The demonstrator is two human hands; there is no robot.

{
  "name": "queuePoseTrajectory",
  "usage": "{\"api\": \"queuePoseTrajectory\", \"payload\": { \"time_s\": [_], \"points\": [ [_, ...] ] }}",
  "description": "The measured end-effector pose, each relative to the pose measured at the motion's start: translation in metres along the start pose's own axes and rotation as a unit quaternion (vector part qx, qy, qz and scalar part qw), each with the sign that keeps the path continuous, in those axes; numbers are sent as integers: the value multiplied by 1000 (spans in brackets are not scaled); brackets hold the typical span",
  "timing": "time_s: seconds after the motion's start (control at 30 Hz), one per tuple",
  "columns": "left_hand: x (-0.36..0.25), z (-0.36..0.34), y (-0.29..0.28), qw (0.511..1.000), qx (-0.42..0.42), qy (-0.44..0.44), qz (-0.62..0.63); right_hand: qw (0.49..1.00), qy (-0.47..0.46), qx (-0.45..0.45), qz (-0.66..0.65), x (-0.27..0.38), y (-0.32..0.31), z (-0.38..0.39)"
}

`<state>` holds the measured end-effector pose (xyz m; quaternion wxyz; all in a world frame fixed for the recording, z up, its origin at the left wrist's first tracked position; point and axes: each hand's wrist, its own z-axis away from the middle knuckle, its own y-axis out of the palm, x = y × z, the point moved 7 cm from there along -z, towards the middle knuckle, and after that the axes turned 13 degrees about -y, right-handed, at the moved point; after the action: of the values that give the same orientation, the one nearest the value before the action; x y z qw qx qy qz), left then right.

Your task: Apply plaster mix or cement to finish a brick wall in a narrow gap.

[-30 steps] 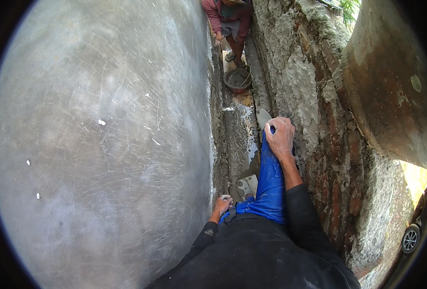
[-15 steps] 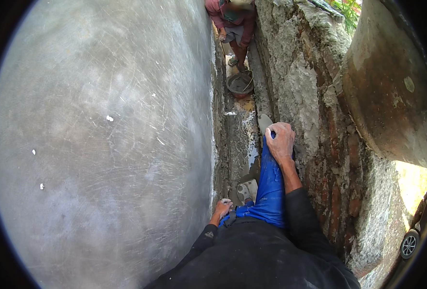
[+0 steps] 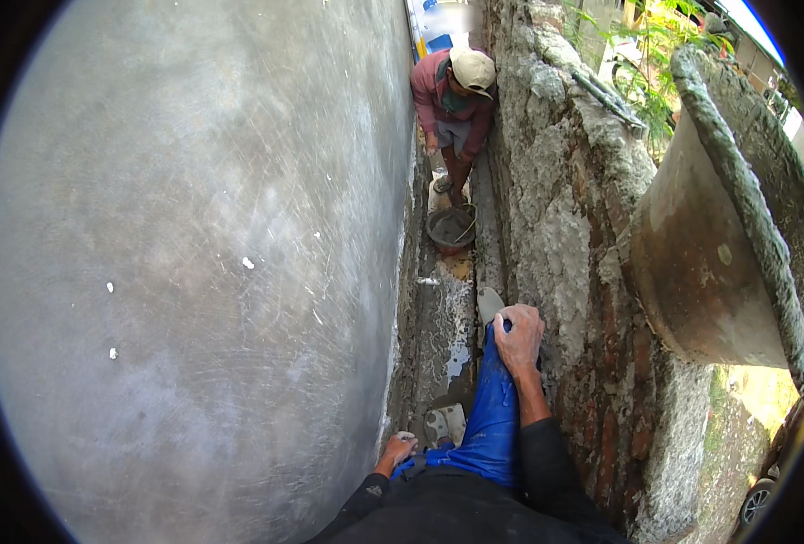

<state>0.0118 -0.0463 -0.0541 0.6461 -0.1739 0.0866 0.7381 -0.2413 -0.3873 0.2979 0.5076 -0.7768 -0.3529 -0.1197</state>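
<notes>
My right hand (image 3: 519, 335), dusted with grey, rests on the raised knee of my blue trousers (image 3: 491, 399), its fingers curled round the knee. Low by my left hip is my left hand (image 3: 399, 447), close to the smooth grey wall (image 3: 193, 272). Its fingers are bent inward; whatever they may hold is hidden. Further along the narrow gap stands a bucket (image 3: 451, 228) of wet grey mortar with a thin handle. Behind it a co-worker (image 3: 454, 104) in a maroon top and pale cap crouches, arms lowered.
A rough brick and mortar wall (image 3: 565, 236) bounds the gap on the right. Beyond it, a large curved concrete piece (image 3: 701, 263) with a thick rim juts out. A wet, splattered strip of floor (image 3: 447, 340) runs between the walls. Green leaves (image 3: 642, 72) show at upper right.
My view has tilted up, so the bucket and the co-worker appear lower and more of the background shows. The co-worker's cap is now fully visible. Both my hands keep their places.
</notes>
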Motion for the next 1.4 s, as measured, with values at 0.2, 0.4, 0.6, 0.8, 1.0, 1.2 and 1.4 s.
{"api": "queuePoseTrajectory", "payload": {
  "time_s": [0.2,0.4,0.6,0.8,1.0,1.2,1.4],
  "points": [
    [3,0,-2,1000,-9,-1,-13,1000,-2,-4,16,4,-1,1],
    [2,3,2,1000,-7,-8,12,1000,3,-1,7,4,-1,2],
    [-11,14,2,999,-17,-24,-23,1000,-6,-2,6,-1,2,0],
    [2,8,-1,1000,-11,-2,-14,1000,8,-8,-15,-1,4,-2],
    [-4,13,2,1000,-12,-15,-9,1000,11,-12,-11,-9,5,-1],
    [-8,19,3,1000,-10,-24,-2,1000,-4,-6,-3,-5,3,-1],
    [-11,18,-1,1000,-25,-2,-13,1000,9,-3,7,-3,5,-1]
  ]
}}
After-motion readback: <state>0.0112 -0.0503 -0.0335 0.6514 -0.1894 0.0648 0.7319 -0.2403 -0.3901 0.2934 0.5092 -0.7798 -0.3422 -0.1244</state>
